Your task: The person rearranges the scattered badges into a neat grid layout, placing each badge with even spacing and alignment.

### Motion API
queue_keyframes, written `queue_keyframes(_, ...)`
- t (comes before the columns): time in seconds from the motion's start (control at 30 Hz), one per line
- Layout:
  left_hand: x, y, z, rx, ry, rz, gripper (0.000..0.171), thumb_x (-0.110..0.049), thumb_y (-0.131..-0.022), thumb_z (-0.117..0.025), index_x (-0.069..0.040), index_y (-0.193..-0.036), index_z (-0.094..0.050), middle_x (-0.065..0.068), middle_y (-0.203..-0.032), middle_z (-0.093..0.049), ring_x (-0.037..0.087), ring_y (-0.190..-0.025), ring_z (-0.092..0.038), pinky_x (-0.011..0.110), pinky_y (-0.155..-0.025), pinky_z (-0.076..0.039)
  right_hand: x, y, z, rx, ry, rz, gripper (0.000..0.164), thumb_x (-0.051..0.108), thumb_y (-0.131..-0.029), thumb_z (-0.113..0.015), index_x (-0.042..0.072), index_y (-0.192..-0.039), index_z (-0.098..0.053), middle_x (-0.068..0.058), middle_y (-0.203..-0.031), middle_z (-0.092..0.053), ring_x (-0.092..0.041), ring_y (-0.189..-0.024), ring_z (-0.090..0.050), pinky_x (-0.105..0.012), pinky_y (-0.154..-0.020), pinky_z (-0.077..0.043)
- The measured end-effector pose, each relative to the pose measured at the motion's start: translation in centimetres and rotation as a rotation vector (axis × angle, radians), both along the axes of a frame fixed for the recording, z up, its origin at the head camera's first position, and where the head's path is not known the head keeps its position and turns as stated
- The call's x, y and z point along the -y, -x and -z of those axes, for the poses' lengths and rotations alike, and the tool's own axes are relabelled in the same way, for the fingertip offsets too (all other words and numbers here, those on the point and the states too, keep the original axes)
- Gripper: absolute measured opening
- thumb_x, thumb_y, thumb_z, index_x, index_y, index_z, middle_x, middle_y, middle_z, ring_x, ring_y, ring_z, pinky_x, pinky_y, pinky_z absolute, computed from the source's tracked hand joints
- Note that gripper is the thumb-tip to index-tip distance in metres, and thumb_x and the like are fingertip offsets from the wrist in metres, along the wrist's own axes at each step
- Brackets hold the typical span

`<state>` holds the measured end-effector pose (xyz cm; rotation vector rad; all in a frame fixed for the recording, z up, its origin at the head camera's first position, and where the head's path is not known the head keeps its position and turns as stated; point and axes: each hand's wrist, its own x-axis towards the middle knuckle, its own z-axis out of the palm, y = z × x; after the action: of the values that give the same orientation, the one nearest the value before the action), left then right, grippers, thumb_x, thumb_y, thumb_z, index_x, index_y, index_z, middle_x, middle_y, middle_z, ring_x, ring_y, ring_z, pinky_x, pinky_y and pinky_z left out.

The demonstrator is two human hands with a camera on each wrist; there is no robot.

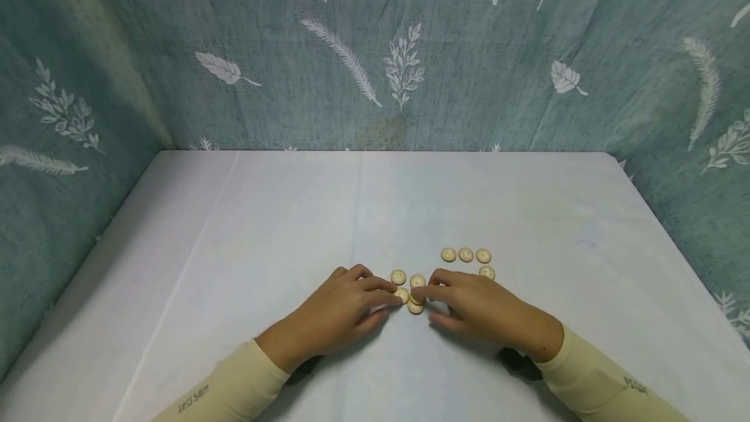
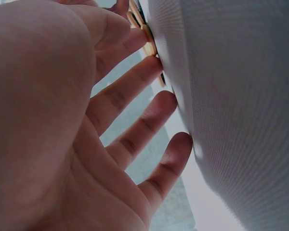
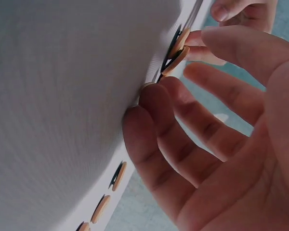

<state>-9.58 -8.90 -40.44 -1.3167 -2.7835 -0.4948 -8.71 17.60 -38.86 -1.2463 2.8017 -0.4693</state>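
Observation:
Several small round tan buttons, wooden in look, lie in a cluster between the two hands in the head view. My left hand (image 1: 351,308) reaches in from the left, its fingertips on a button (image 1: 401,295) at the cluster's left side. From the right comes my right hand (image 1: 477,301), its index fingertip over overlapping buttons (image 1: 415,307) at the cluster's near side. Two more buttons, one at the back left (image 1: 398,277) and one behind the right fingertip (image 1: 417,281), lie flat. The left wrist view shows extended fingers beside button edges (image 2: 149,42); in the right wrist view, a button (image 3: 176,62) tilts near the fingertips.
Beyond the right hand, three buttons (image 1: 465,254) form a row, with another button (image 1: 487,272) just below the row's right end. A white cloth (image 1: 263,213) covers the table. Green leaf-patterned fabric (image 1: 469,83) hangs along its back and sides.

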Motion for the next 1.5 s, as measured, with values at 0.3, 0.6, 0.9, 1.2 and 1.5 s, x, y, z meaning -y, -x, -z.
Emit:
queue_keyframes(0.3, -0.11, 0.04, -0.01, -0.010, 0.004, -0.008, 0.023, -0.031, -0.098, -0.065, -0.030, -0.119, -0.074, -0.013, -0.124, -0.069, 0.012, -0.111, -0.059, 0.039, -0.085, -0.047, -0.13, -0.19, -0.01, 0.018, -0.016, -0.002, 0.039, 0.021, -0.092, -0.071, 0.021, -0.131, -0.067, 0.004, -0.103, -0.060, 0.001, -0.068, -0.045, -0.019, -0.062, -0.043)
queue_keyframes(0.6, -0.09, -0.19, 0.16, 0.002, 0.011, -0.017, 0.024, -0.031, -0.097, -0.065, -0.031, -0.120, -0.073, -0.014, -0.124, -0.069, 0.012, -0.112, -0.059, 0.040, -0.086, -0.047, 0.04, -0.37, 0.17, 0.021, -0.005, 0.005, 0.036, 0.021, -0.091, -0.072, 0.023, -0.128, -0.069, 0.005, -0.102, -0.059, 0.002, -0.066, -0.043, -0.017, -0.061, -0.042)
queue_keyframes(0.9, -0.13, -0.16, 0.16, -0.002, 0.012, -0.016, 0.024, -0.031, -0.097, -0.065, -0.031, -0.119, -0.073, -0.014, -0.124, -0.069, 0.012, -0.111, -0.059, 0.039, -0.086, -0.047, -0.08, -0.30, 0.30, 0.016, 0.013, 0.002, 0.035, 0.019, -0.091, -0.073, 0.022, -0.126, -0.070, 0.005, -0.100, -0.059, 0.003, -0.065, -0.043, -0.016, -0.060, -0.041)
queue_keyframes(1.2, -0.19, -0.11, 0.12, -0.010, 0.005, -0.005, 0.023, -0.030, -0.097, -0.066, -0.030, -0.119, -0.073, -0.014, -0.124, -0.069, 0.012, -0.110, -0.059, 0.038, -0.084, -0.046, -0.34, -0.02, 0.58, 0.006, 0.022, 0.010, 0.031, 0.016, -0.091, -0.073, 0.022, -0.121, -0.073, 0.006, -0.097, -0.060, 0.002, -0.067, -0.046, -0.016, -0.060, -0.043)
queue_keyframes(1.5, -0.17, -0.16, 0.01, -0.008, 0.005, -0.012, 0.024, -0.030, -0.097, -0.066, -0.030, -0.119, -0.074, -0.014, -0.124, -0.069, 0.012, -0.110, -0.059, 0.038, -0.084, -0.046, -0.32, 0.30, 0.66, -0.041, 0.029, 0.045, 0.020, 0.015, -0.088, -0.076, 0.023, -0.107, -0.078, 0.008, -0.091, -0.062, 0.000, -0.069, -0.054, -0.017, -0.062, -0.047)
